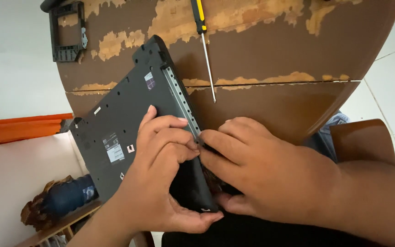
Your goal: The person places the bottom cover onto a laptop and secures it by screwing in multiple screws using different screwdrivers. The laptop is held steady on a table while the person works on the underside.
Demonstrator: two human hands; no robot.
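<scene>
Hands met at the near edge of a dark grey laptop that lay upside down, slanting across a round brown table with its veneer peeling in pale patches. The left hand was clamped on the laptop's near corner, fingers curled over the underside and thumb hooked beneath the lower edge. The right hand pressed in from the other side, its fingertips pinched against the same edge just where a perforated metal strip ran along the side of the case; whether it held anything small between the fingers could not be told.

On the laptop's underside a white rectangular label sat near the middle, with a smaller white square sticker just beside it toward the left hand. A small square sticker, purplish and shiny, lay farther up near the metal strip, and a narrow white tag lay near the far left edge.

A screwdriver with a yellow and black handle lay on the table beyond the hands, its shaft pointing toward them. A black plastic frame rested at the table's far left edge. An orange surface showed at the left, well apart from the laptop.
</scene>
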